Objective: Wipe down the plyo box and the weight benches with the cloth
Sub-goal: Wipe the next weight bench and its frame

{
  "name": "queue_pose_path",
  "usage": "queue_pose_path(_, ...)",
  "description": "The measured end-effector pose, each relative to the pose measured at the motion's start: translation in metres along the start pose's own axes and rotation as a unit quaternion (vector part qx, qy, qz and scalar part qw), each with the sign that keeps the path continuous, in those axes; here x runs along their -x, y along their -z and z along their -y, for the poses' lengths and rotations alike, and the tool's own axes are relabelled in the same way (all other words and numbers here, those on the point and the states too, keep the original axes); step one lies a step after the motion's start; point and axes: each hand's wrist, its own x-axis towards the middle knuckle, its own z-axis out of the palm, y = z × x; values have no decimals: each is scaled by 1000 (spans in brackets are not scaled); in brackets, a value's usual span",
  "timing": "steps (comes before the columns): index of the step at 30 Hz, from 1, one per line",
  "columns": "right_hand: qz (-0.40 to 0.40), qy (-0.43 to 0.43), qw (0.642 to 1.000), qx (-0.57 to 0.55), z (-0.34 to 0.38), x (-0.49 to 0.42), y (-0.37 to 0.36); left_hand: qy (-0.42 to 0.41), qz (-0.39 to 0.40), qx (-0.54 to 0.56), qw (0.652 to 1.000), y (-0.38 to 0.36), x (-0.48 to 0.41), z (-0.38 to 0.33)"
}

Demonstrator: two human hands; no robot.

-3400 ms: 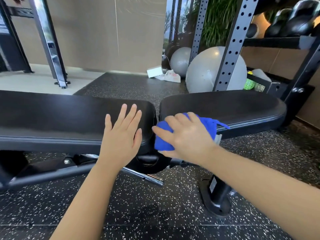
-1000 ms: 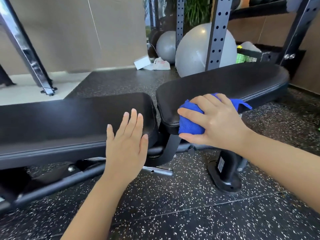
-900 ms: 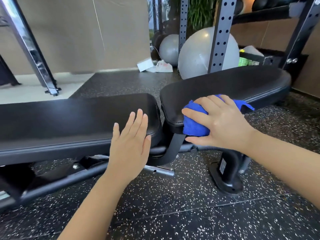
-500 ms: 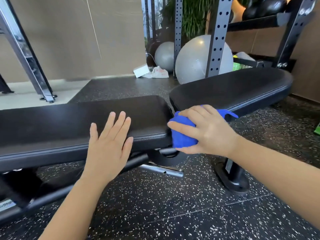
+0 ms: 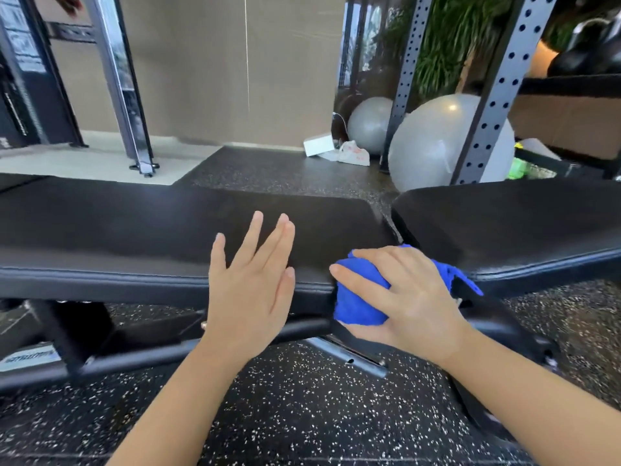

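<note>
Two grey exercise balls [image 5: 433, 142] behind a perforated rack upright [image 5: 494, 92].

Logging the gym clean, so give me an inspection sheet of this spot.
Surface: speckled black rubber floor.
Job's things: blue cloth bunched against the long bench pad's end corner; second bench pad to its right.
Clutter: white box and plastic bag on the floor by the wall.
Grips: left hand open, flat at the long pad's edge; right hand grips the cloth.
Cables: thin white cord behind the box.
Surroundings: small grey ball, large grey ball, perforated rack uprights, plants.
</note>
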Motion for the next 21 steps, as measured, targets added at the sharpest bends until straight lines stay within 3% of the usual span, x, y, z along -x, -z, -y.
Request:
queue_pose_path(8, 46, 11, 999, -19, -25, 20, 10, -2, 21, -24, 999, 1, 1, -2)
queue_pose_path(12, 28, -14, 999, -34, -14, 10, 10, -5, 24, -18, 1000, 1, 1, -3)
queue_pose_path(21, 56, -7, 998, 10, -3, -5, 11, -7, 11, 8, 1000, 0, 2, 1)
